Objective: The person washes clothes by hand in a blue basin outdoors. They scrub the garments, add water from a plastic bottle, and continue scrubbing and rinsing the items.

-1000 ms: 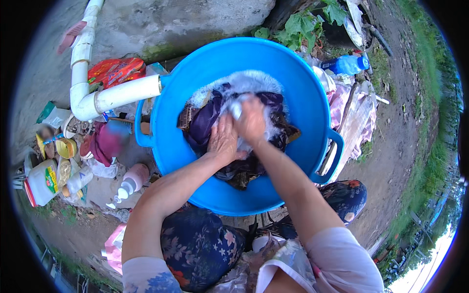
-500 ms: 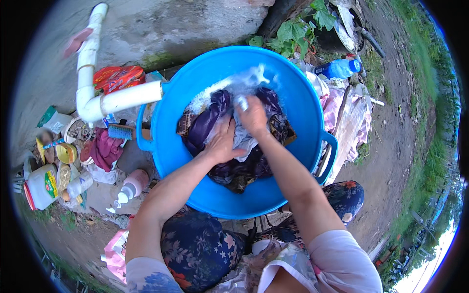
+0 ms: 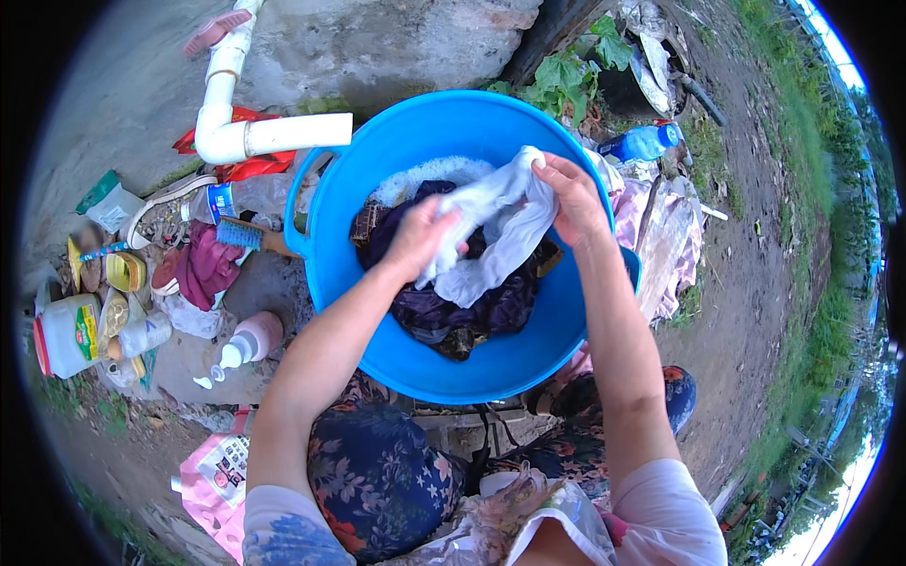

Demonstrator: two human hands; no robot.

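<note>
A wet, pale grey-white cloth [image 3: 491, 212] is stretched between my two hands above a large blue tub [image 3: 453, 377]. My left hand [image 3: 423, 236] is closed on the cloth's left part. With fingers and thumb pinched, my right hand [image 3: 573, 196] grips its upper right end. The cloth bends in a loop and its lower fold hangs over dark purple clothes [image 3: 472, 321] in the tub. White suds [image 3: 425, 176] lie along the tub's far inner side. A brown patterned edge [image 3: 363, 224] shows beside the purple cloth.
A white pipe [image 3: 297, 134] with a pink tap handle [image 3: 217, 33] reaches over the tub's far left rim. At left are a blue-bristled brush [image 3: 241, 234], a maroon cloth [image 3: 209, 264], a pump bottle [image 3: 247, 344] and a white jug [image 3: 71, 332]. A blue bottle [image 3: 642, 141] lies at far right.
Both hands have lifted the pale cloth out of the suds and drawn apart, my right hand moving rightward. The whole view has shifted slightly.
</note>
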